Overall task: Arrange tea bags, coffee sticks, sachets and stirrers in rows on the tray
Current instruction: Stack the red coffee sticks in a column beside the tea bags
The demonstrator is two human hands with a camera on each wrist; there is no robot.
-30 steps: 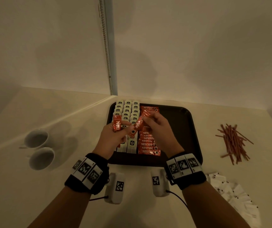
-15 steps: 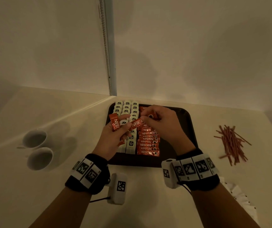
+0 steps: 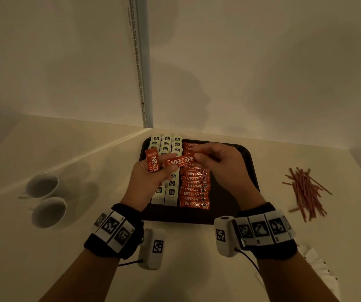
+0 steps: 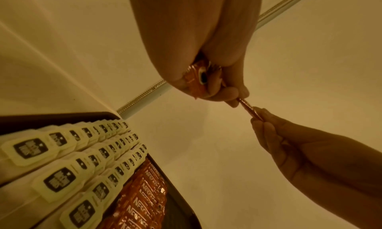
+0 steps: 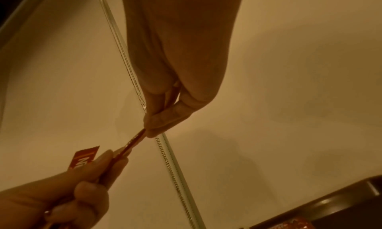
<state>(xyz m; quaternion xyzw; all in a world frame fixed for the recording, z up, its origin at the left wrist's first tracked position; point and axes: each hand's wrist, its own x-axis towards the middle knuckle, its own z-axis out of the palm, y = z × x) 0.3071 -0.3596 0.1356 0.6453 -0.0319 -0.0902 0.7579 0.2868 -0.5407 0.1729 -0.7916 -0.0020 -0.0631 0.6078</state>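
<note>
A dark tray [image 3: 249, 171] holds three rows of white tea bags [image 3: 171, 194] on its left and a row of red coffee sticks [image 3: 195, 192] beside them. Above the tray my left hand [image 3: 151, 177] grips a small bunch of red coffee sticks [image 3: 152, 162], fanned upward. My right hand [image 3: 216, 162] pinches the right end of one coffee stick [image 3: 180, 161] that still lies across my left fingers. In the left wrist view the bunch [image 4: 196, 80] sits in my curled fingers. The pinched stick [image 5: 132, 142] shows edge-on in the right wrist view.
Red stirrers [image 3: 306, 190] lie in a loose pile right of the tray. White sachets [image 3: 319, 264] lie at the near right, partly behind my right arm. Two white cups [image 3: 44, 199] stand at the left. A wall rises right behind the tray.
My right hand went to the far end of the coffee row and came back to my left hand. It now pinches a stick from the bunch, pulled level.
</note>
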